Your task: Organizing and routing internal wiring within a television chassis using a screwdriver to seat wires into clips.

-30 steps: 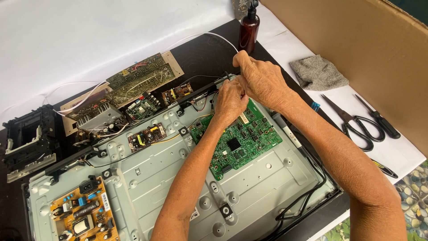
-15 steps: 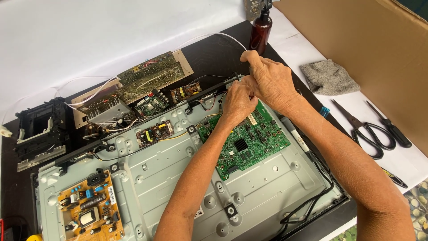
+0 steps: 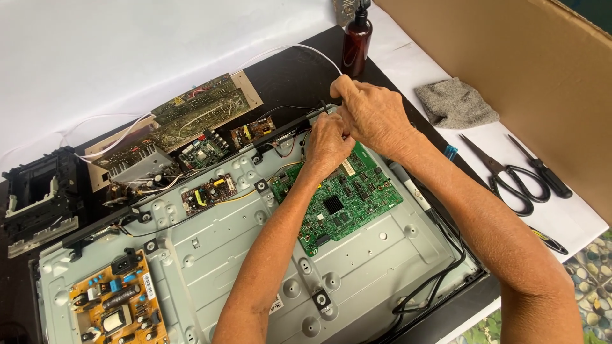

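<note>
A green main board (image 3: 347, 204) is mounted on the grey metal back panel (image 3: 242, 255) of an opened flat screen. My left hand (image 3: 326, 141) rests at the board's top edge with its fingers curled; the fingertips are hidden under my right hand. My right hand (image 3: 373, 114) lies just above it, thumb and forefinger pinched on a thin white cable (image 3: 306, 48) that arcs away to the upper left. The two hands touch each other.
An orange power board (image 3: 118, 306) sits at the panel's lower left, and small boards (image 3: 207, 194) and loose circuit boards (image 3: 191, 114) lie above. A brown bottle (image 3: 356, 44), a grey cloth (image 3: 454, 102), scissors (image 3: 507, 178), a screwdriver (image 3: 542, 172) and a cardboard wall (image 3: 510, 57) stand to the right.
Both hands stay together at the top edge of the green board. My head view has shifted a little, so everything sits slightly further right in the picture.
</note>
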